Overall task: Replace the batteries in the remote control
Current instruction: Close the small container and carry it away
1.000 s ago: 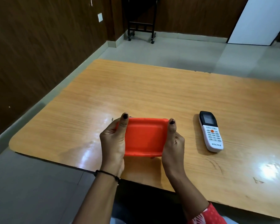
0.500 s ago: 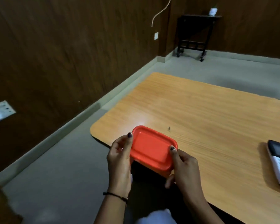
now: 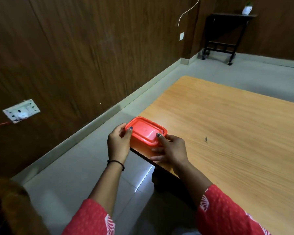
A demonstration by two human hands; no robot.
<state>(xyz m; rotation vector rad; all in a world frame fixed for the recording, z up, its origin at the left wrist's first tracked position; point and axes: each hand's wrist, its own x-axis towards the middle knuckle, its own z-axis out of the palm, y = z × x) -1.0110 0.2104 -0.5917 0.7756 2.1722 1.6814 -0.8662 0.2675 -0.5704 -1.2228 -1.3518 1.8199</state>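
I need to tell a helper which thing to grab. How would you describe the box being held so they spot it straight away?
Find the wooden table and go to its near left corner. There the left hand and right hand grip a small rectangular container by its ends. Its bright red-orange lid is the only vivid thing on the table.

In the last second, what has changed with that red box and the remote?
Both hands, left and right, carried the red box leftward to the table's near-left corner. The view turned with it, so the remote is now out of sight. The lid is still on, both hands still gripping.
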